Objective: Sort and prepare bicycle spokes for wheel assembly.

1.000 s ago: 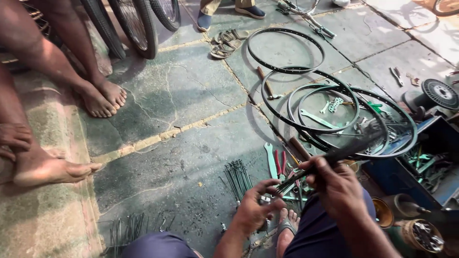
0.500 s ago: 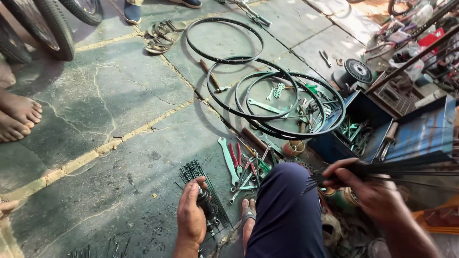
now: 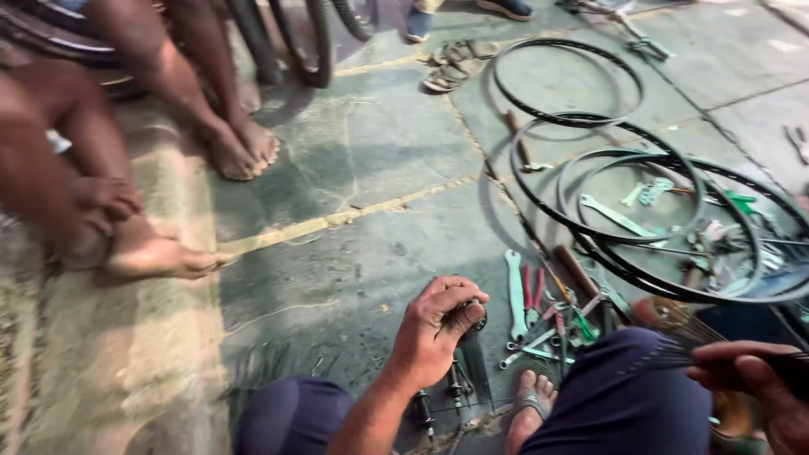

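The left hand [image 3: 438, 333] is curled tight, its fingers [image 3: 462, 297] closed round a small dark hub piece [image 3: 474, 320] held just left of the tools [image 3: 548, 312] lying on the floor [image 3: 354, 194]. The right hand [image 3: 750, 379], right of those tools, pinches a fanned bundle of thin spokes [image 3: 674, 337], with black wheel rims [image 3: 640, 202] lying beyond the tools.

Small dark round hub part [image 3: 474, 320] above the floor; bundle of thin dark spokes [image 3: 674, 350] over knee
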